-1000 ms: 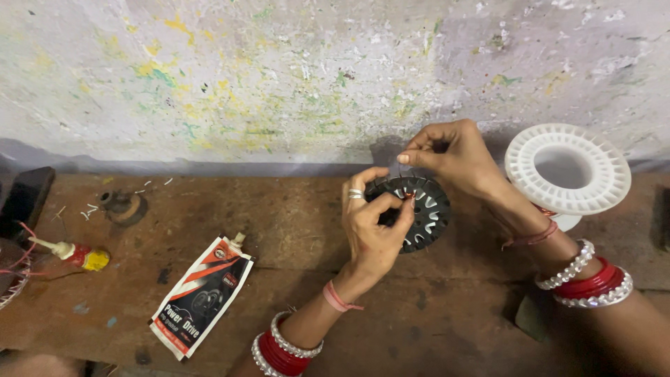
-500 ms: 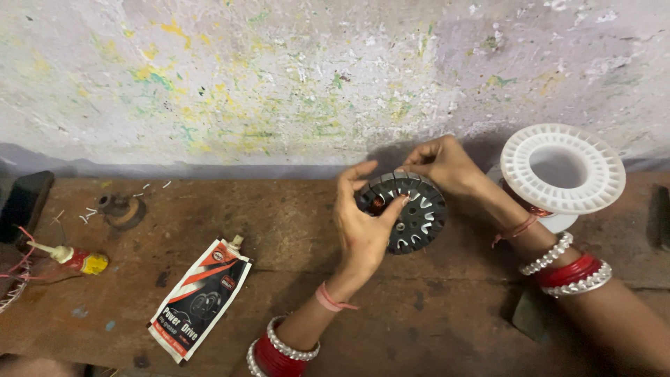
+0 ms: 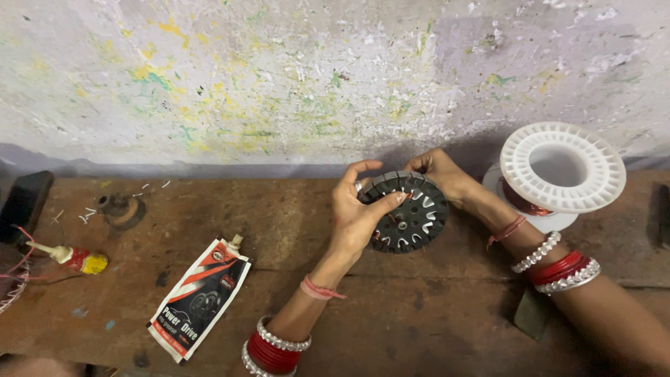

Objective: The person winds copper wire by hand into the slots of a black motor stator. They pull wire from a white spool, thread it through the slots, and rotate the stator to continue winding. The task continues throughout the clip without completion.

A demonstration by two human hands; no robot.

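The stator (image 3: 408, 213), a dark slotted disc, is held upright over the middle of the bench (image 3: 433, 328), toward its back edge. The left hand (image 3: 356, 213) grips the stator's left rim, thumb across the face and fingers curled behind. The right hand (image 3: 443, 178) closes on the upper right rim. A white spool (image 3: 562, 167) with copper wire stands just right of the right hand, near the back right corner. A pouch (image 3: 199, 297) lies toward the front left; a small bottle (image 3: 73, 258) lies near the left edge.
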